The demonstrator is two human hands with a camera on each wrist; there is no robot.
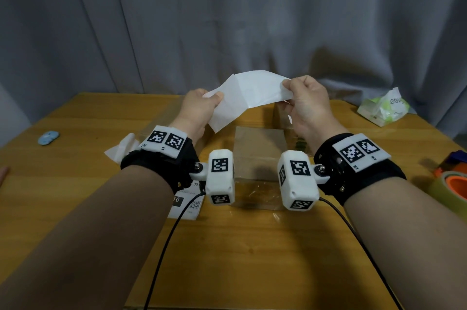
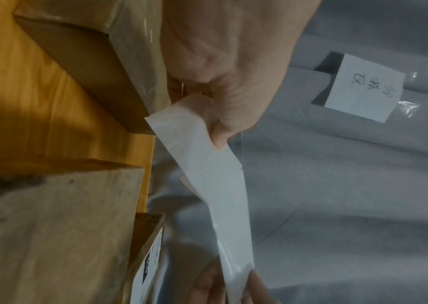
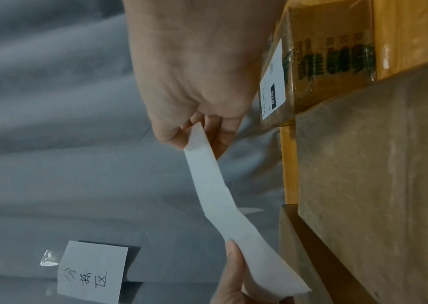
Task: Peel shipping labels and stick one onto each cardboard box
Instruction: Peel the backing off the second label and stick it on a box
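A white label sheet (image 1: 247,97) is stretched in the air between both hands, above the cardboard boxes. My left hand (image 1: 214,97) pinches its left end between thumb and fingers (image 2: 217,139). My right hand (image 1: 286,87) pinches the right end (image 3: 194,133). The side facing me is blank. A tape-covered box (image 1: 257,155) stands just below, between my wrists. Behind it on the right, a box with green print (image 3: 332,61) carries a white printed label (image 3: 272,82). Another box (image 2: 90,72) lies under my left hand.
A printed label (image 1: 187,203) lies by my left wrist and crumpled white paper (image 1: 123,148) further left. A tissue pack (image 1: 384,107) and a tape roll (image 1: 452,183) sit at the right, blue discs (image 1: 48,137) at the left. A handwritten note (image 2: 363,88) is taped to the grey curtain.
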